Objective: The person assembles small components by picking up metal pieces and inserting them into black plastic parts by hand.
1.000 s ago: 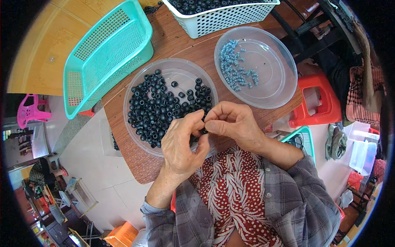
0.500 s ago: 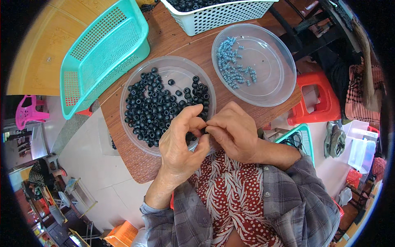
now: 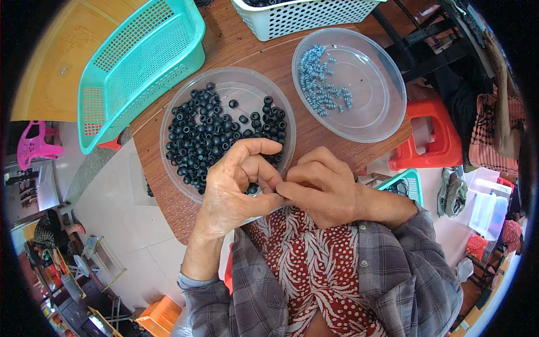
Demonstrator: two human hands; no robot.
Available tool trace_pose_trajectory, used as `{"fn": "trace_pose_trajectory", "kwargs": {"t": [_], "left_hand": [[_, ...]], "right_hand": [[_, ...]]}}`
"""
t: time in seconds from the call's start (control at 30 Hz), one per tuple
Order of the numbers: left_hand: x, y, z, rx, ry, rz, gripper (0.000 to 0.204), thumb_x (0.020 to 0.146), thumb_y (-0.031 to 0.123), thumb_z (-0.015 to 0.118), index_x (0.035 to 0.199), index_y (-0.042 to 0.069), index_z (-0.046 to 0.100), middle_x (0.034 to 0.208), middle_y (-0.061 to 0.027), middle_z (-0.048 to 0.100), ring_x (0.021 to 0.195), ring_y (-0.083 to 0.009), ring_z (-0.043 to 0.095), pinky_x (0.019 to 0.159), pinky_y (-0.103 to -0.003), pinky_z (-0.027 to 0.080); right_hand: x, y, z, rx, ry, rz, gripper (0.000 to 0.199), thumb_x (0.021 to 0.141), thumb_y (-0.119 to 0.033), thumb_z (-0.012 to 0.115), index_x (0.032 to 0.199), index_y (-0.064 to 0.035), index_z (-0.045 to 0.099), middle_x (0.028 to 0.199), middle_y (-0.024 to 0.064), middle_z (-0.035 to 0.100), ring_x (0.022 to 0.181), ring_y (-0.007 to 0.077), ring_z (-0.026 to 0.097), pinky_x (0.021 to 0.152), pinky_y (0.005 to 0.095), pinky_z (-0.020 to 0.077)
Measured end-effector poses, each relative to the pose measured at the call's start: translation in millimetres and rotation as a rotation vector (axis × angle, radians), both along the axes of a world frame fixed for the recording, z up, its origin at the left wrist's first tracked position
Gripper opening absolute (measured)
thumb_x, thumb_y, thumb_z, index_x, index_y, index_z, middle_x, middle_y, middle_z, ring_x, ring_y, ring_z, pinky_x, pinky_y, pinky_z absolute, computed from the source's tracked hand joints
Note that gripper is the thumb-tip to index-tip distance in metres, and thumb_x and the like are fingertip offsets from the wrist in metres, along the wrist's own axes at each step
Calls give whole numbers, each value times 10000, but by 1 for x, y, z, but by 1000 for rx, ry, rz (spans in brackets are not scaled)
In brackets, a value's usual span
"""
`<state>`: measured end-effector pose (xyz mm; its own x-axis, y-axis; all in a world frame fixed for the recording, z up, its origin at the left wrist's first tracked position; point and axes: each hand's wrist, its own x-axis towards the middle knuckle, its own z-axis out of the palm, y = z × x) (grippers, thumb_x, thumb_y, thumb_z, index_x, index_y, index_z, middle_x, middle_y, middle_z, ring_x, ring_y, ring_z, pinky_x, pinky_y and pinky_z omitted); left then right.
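My left hand [image 3: 230, 194] and my right hand [image 3: 325, 191] meet fingertip to fingertip over the near right rim of a round clear plastic tray [image 3: 238, 92]. Thumb and fingers are pinched on each; whatever lies between the tips is hidden. The left index finger curves free above the pinch. Many small black rounded pieces with holes [image 3: 193, 132] fill much of this tray. Farther right, a second clear round tray [image 3: 370, 90] holds small silvery-blue coil springs [image 3: 325, 98], heaped on its left side.
Both trays rest on a brown wooden table [image 3: 252, 56]. A teal basket [image 3: 143, 62] stands at the far left. At the back, a white perforated basket [image 3: 306, 21] holds more black pieces. Right of the table are a red stool [image 3: 432, 137] and a smaller teal basket [image 3: 415, 188].
My left hand has shifted slightly left and its thumb and fingers have drawn closer together. A small black piece seen between the fingertips is now hidden. The view has shifted a little.
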<state>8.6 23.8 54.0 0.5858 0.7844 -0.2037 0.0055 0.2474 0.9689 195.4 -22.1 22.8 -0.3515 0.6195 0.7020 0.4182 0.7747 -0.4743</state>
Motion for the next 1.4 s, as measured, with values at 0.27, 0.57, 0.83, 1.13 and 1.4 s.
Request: {"fn": "trace_pose_trajectory", "kwargs": {"t": [0.27, 0.57, 0.83, 1.13, 1.4], "left_hand": [[13, -10, -10, -326, -280, 246, 548, 660, -88, 743, 1153, -29, 511, 878, -91, 651, 764, -118, 596, 709, -235, 488], [34, -46, -20, -277, -414, 551, 271, 754, -94, 682, 999, -22, 593, 936, -79, 641, 816, -120, 599, 760, -224, 497], [30, -51, -21, -244, -437, 620, 223, 785, -103, 643, 986, -27, 584, 950, -93, 638, 829, -127, 598, 787, -244, 499], [9, -49, -35, -273, -628, 645, 189, 779, -66, 661, 940, -16, 574, 962, -147, 628, 767, -165, 600, 684, -273, 520], [-6, -49, -45, -152, -589, 632, 182, 760, -57, 679, 909, -25, 577, 953, -179, 624, 639, -152, 571, 577, -244, 499]], "right_hand": [[4, 0, -1, -25, 55, -140, 391, 607, 40, 718, 986, -15, 639, 918, 81, 567, 772, 254, 520, 645, 331, 445], [6, 1, -5, 212, -78, -269, 447, 498, -82, 614, 924, 52, 627, 836, 119, 578, 689, 252, 532, 548, 348, 409], [-6, -5, -2, 253, -141, -265, 483, 471, -112, 574, 916, 67, 635, 868, 134, 580, 722, 250, 536, 560, 339, 415], [-14, 5, 0, -12, 4, -54, 480, 531, -15, 659, 1010, 20, 651, 862, 100, 591, 713, 250, 537, 567, 339, 427], [-2, 62, -16, -70, -268, -191, 165, 576, 21, 617, 732, -31, 598, 750, 91, 504, 768, 276, 481, 657, 375, 404]]}}
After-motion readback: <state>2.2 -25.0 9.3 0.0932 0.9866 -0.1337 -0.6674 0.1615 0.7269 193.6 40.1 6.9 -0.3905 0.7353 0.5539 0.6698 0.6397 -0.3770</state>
